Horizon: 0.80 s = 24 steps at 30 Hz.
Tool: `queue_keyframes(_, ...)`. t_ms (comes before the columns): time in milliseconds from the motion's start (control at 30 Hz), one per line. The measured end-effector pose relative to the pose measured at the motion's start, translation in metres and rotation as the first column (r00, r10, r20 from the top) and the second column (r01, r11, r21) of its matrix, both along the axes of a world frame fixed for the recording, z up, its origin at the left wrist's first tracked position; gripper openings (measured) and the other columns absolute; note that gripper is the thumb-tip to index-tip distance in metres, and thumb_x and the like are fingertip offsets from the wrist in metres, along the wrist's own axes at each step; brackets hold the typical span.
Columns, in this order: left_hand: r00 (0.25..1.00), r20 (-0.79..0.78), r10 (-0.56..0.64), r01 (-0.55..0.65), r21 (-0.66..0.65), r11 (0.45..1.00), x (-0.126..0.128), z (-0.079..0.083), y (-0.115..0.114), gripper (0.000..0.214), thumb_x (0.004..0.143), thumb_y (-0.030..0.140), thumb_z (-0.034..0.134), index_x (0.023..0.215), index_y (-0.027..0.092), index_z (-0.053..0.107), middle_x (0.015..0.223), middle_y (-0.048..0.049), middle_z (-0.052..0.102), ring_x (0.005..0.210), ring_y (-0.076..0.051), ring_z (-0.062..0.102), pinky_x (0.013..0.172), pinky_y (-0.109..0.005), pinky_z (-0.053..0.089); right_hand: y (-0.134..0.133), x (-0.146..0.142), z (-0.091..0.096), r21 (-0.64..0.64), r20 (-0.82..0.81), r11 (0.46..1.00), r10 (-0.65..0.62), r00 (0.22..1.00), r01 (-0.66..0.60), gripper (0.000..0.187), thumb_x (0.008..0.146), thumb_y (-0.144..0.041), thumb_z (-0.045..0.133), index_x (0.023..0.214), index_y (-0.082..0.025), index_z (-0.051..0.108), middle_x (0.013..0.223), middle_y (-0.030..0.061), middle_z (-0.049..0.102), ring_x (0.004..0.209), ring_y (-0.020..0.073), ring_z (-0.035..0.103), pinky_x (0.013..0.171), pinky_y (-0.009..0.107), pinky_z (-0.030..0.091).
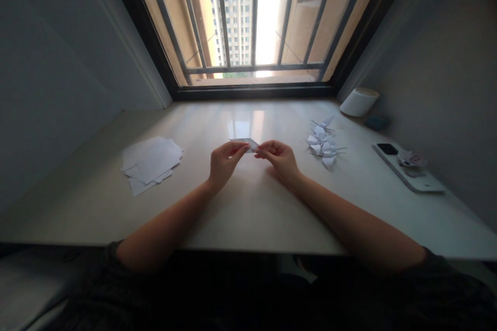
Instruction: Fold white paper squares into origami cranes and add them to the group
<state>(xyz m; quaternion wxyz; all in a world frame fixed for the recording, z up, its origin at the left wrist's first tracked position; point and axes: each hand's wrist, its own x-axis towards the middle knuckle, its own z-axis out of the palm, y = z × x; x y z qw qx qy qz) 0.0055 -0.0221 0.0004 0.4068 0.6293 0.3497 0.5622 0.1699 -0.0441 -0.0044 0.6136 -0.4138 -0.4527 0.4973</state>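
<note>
A small folded piece of white paper (251, 143) is held just above the middle of the tabletop, between both hands. My left hand (225, 163) pinches its left part with thumb and fingers. On the other side, my right hand (281, 159) grips the right end between thumb and fingertips. The fingers cover part of the paper, so its full shape cannot be made out. To the right lies a cluster of several folded paper cranes (323, 139). A loose stack of white paper sheets (153, 160) rests on the left.
The white tabletop (248, 217) runs up to a barred window (254, 77). At the right edge lie a phone (407, 168) with a round ornament on it, a white cylindrical object (359, 102) and a small dark bluish item (376, 123). Walls close in both sides.
</note>
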Motion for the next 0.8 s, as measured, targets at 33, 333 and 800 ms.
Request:
queue_keyframes(33, 1.0, 0.004, -0.001, 0.001, -0.006, 1.0, 0.0001, -0.0004, 0.0002, 0.022, 0.076, 0.037, 0.073, 0.087, 0.018, 0.074, 0.09, -0.0069, 0.074, 0.085, -0.019, 0.069, 0.082, -0.033, 0.056, -0.0001, 0.0001, 0.0005, -0.004, 0.007, 1.0, 0.006, 1.0, -0.006, 0.036, 0.053, -0.047, 0.085, 0.074, -0.022, 0.069, 0.068, 0.0006, 0.072, 0.065, 0.0179, 0.068, 0.072, 0.035, 0.055)
queue_keyframes(333, 0.996, 0.061, -0.062, 0.064, -0.029, 0.998, 0.0007, -0.0029, 0.0024, 0.019, 0.075, 0.033, 0.073, 0.085, 0.017, 0.073, 0.087, -0.0055, 0.074, 0.082, -0.017, 0.069, 0.081, -0.033, 0.055, 0.0014, 0.0027, 0.002, -0.033, 0.018, 0.999, 0.003, 1.0, -0.003, 0.031, 0.056, -0.043, 0.084, 0.074, -0.021, 0.071, 0.067, 0.0015, 0.073, 0.066, 0.0164, 0.068, 0.065, 0.029, 0.049)
queue_keyframes(800, 0.999, 0.046, 0.012, -0.012, -0.016, 1.0, 0.0004, 0.0003, -0.001, 0.021, 0.075, 0.036, 0.074, 0.085, 0.018, 0.074, 0.085, -0.0051, 0.074, 0.079, -0.017, 0.069, 0.077, -0.032, 0.057, 0.0, 0.0006, 0.004, 0.003, -0.014, 1.0, 0.029, 0.999, -0.029, 0.029, 0.059, -0.042, 0.083, 0.074, -0.021, 0.071, 0.068, 0.0009, 0.072, 0.066, 0.0163, 0.067, 0.073, 0.034, 0.053)
